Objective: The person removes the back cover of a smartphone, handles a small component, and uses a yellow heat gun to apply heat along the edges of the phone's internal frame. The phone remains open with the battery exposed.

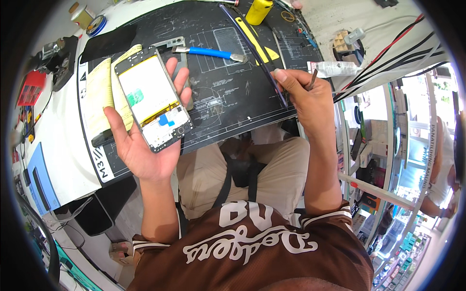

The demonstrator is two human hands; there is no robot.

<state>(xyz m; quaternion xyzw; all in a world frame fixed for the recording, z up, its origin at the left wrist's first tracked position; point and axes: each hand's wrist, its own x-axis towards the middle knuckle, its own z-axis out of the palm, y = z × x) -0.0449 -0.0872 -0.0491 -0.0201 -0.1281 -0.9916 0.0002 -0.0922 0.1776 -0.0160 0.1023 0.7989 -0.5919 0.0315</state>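
Note:
An opened smartphone (153, 99) lies tilted in my left hand (148, 145), its battery and small circuit board exposed. My left fingers curl around its right edge and my thumb rests by its left one. My right hand (306, 94) pinches the near end of a long, thin, dark bluish panel (257, 53), seen almost edge-on; its exact kind is unclear. A small dark brown, thin piece (313, 79) sticks up between my right fingers. Between the hands, a blue-handled brush (208, 52) lies on the black work mat (218, 111).
A yellow notepad (99, 92) lies beside the phone. A metal bracket (177, 43) is behind it. Yellow flat tools (248, 36) and a yellow container (258, 12) are at the back. A white tube (335, 68) and cables (388, 58) lie right; a blue case (42, 177) is left.

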